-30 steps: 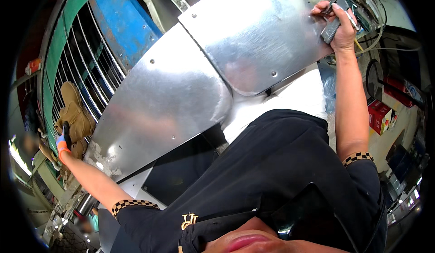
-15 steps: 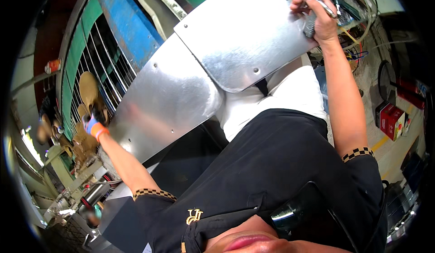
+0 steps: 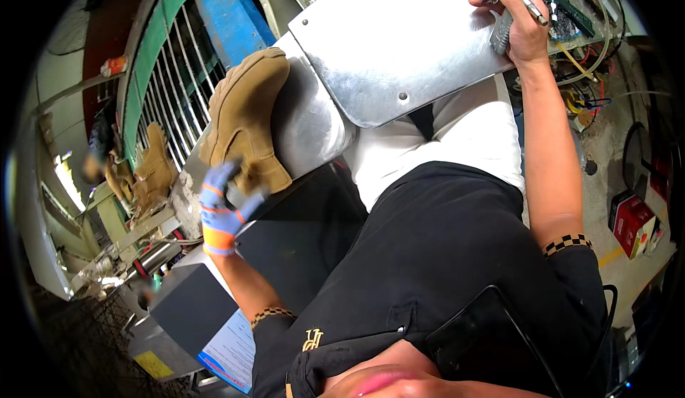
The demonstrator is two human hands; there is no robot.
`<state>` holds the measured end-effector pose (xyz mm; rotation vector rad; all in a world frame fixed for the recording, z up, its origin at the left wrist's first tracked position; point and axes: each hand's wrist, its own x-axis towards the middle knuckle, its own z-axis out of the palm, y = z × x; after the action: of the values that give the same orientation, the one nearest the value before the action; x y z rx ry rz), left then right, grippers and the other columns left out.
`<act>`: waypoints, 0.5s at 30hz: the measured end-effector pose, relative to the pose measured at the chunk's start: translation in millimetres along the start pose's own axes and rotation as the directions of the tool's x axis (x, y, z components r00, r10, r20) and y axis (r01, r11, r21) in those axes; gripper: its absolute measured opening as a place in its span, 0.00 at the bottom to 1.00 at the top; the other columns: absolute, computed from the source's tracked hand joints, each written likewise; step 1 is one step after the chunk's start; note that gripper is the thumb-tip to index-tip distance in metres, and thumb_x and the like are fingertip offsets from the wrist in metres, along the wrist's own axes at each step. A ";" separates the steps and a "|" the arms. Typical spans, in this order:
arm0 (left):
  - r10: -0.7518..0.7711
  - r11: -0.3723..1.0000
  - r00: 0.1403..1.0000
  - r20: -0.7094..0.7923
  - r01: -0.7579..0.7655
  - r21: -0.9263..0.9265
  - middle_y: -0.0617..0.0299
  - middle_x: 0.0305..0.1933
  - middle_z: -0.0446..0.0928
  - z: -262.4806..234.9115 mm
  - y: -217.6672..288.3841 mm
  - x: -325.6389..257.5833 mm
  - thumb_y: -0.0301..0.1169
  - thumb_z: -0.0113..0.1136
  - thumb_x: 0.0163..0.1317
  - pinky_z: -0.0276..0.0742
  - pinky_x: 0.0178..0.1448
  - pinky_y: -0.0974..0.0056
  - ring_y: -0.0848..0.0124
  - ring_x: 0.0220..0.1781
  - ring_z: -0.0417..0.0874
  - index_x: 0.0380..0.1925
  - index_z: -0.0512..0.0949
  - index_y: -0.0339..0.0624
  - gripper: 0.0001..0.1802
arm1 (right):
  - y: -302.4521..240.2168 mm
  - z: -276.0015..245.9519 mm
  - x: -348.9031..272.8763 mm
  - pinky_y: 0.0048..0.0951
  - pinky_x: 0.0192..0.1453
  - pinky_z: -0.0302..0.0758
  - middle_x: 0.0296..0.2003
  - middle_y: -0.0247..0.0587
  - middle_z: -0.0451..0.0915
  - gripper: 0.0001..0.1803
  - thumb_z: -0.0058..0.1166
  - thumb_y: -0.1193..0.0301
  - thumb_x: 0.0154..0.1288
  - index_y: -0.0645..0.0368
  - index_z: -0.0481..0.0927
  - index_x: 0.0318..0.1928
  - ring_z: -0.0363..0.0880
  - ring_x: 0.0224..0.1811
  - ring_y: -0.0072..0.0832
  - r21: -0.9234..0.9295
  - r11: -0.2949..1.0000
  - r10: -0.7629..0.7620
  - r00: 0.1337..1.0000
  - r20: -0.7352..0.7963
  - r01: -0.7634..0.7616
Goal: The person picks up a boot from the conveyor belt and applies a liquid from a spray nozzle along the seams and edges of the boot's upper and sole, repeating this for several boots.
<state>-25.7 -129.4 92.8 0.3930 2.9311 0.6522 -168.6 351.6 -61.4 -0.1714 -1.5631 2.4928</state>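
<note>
My left hand, in a blue and orange glove with dark fingertips, is at the shaft end of a tan boot. Its thumb and fingers are spread, slightly blurred; whether the fingertips touch the boot I cannot tell. The boot lies on its side on the left metal plate, its sole towards the far left. My bare right hand is closed around a metal hand tool with a grey ridged grip, over the far right of the bigger metal plate. A thin silver rod also shows along that hand.
More tan boots stand at the left beside a green-framed rack with metal bars. Tools and cables crowd the far right corner. A red box sits on the floor at the right. A dark cabinet stands at the lower left.
My left hand has come from the rack at the left towards me. A tan boot now lies on the left metal plate, and the hand's fingers have spread. My right hand still holds its tool.
</note>
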 end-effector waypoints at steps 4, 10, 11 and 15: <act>0.348 0.854 0.921 -0.175 -0.235 0.465 0.40 0.64 0.69 7.8 59.8 114.3 0.48 0.79 0.40 0.69 0.66 0.50 0.44 0.63 0.72 0.61 0.71 0.37 0.48 | -8.5 8.6 -1.9 0.25 0.29 0.76 0.32 0.40 0.81 0.20 0.54 0.69 0.63 0.61 0.74 0.55 0.81 0.29 0.27 -0.038 0.997 -0.065 0.998 -0.022 0.064; 0.151 0.787 0.988 0.020 -0.133 0.602 0.54 0.51 0.79 40.9 39.7 161.7 0.52 0.77 0.40 0.76 0.58 0.54 0.51 0.53 0.80 0.56 0.74 0.44 0.43 | -17.3 15.0 -24.8 0.24 0.41 0.77 0.37 0.36 0.84 0.18 0.49 0.69 0.69 0.58 0.76 0.57 0.84 0.43 0.24 -0.259 0.961 -0.081 0.993 0.082 0.100; 0.187 0.768 0.982 0.013 -0.154 0.622 0.55 0.50 0.80 32.1 42.8 150.0 0.46 0.78 0.43 0.77 0.57 0.57 0.54 0.51 0.81 0.58 0.73 0.43 0.41 | -26.3 15.6 -40.4 0.23 0.43 0.76 0.36 0.37 0.83 0.21 0.49 0.70 0.69 0.62 0.73 0.60 0.83 0.42 0.24 -0.247 0.965 -0.055 0.992 0.114 0.082; 0.338 0.938 0.850 -0.404 -0.267 0.222 0.52 0.54 0.79 -2.4 65.6 90.8 0.28 0.80 0.43 0.76 0.62 0.60 0.62 0.54 0.81 0.58 0.71 0.35 0.40 | -31.2 -6.5 -69.5 0.25 0.47 0.75 0.34 0.39 0.79 0.23 0.48 0.73 0.69 0.68 0.69 0.63 0.80 0.37 0.24 -0.279 0.928 -0.227 0.968 0.105 0.248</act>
<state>-98.5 -48.2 118.4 0.8463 3.4010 0.6093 -96.4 354.9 -36.5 0.0647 -1.8523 2.0991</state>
